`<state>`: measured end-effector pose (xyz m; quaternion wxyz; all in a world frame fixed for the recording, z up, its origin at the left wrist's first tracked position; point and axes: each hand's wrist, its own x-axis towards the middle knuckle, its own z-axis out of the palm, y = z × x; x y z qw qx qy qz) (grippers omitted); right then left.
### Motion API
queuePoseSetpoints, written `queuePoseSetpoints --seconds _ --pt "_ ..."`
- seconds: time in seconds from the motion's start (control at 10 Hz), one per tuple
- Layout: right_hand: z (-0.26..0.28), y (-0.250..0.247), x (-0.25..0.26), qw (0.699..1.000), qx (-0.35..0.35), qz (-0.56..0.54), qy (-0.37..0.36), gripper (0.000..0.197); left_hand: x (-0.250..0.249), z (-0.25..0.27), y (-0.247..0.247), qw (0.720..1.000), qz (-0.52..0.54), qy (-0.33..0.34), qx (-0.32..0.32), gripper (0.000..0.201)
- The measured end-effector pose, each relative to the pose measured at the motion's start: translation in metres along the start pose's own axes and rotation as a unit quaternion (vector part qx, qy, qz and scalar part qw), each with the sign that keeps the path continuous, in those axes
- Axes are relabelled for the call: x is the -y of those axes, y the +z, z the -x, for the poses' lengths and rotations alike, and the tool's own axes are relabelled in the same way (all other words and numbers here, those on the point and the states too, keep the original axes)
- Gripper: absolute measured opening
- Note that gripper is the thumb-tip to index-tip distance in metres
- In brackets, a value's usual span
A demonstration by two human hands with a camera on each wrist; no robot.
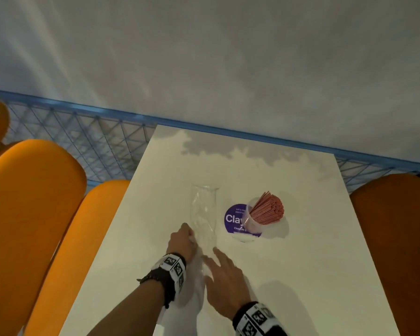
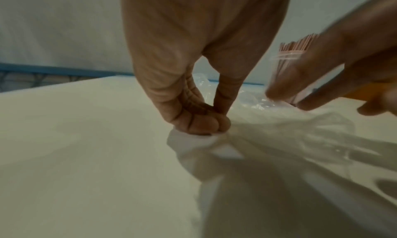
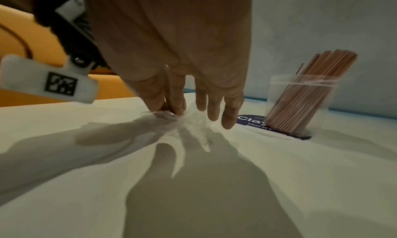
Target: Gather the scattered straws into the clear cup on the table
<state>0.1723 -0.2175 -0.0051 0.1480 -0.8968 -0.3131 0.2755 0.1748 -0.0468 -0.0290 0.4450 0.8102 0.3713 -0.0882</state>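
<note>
A clear cup stands at mid-table, packed with a leaning bundle of pink straws. All the straws I see are in it. Left of the cup lies an empty clear plastic bag. My left hand pinches the bag's near left edge against the table. My right hand hovers just over the bag's near end, fingers straight and spread, holding nothing.
The white table has a round purple sticker under the cup. Orange seats flank both sides. A blue wire rail runs along the far edge, with a grey wall behind.
</note>
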Motion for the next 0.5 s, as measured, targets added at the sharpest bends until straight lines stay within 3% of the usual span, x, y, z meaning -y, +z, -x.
queuePoseSetpoints --seconds 0.1,0.2,0.3,0.4,0.5 --pt "-0.026 0.004 0.008 0.996 0.071 0.052 0.028 0.06 -0.009 -0.024 -0.015 1.0 -0.015 0.021 0.0 0.015" --pt "-0.055 -0.002 0.023 0.993 0.079 0.073 0.052 0.067 -0.004 -0.019 -0.022 0.983 -0.146 0.116 0.001 0.042" --pt "-0.069 -0.011 0.034 0.988 0.101 0.084 0.079 0.073 0.012 0.01 -0.014 0.927 -0.313 0.203 0.046 0.06" --pt "-0.065 -0.017 0.038 0.991 0.102 0.052 0.075 0.069 0.028 0.012 -0.008 0.917 -0.345 0.171 0.102 0.067" --pt "-0.046 -0.031 0.02 0.996 0.021 -0.067 0.061 0.056 0.043 0.016 -0.008 0.923 -0.317 0.218 0.022 0.061"
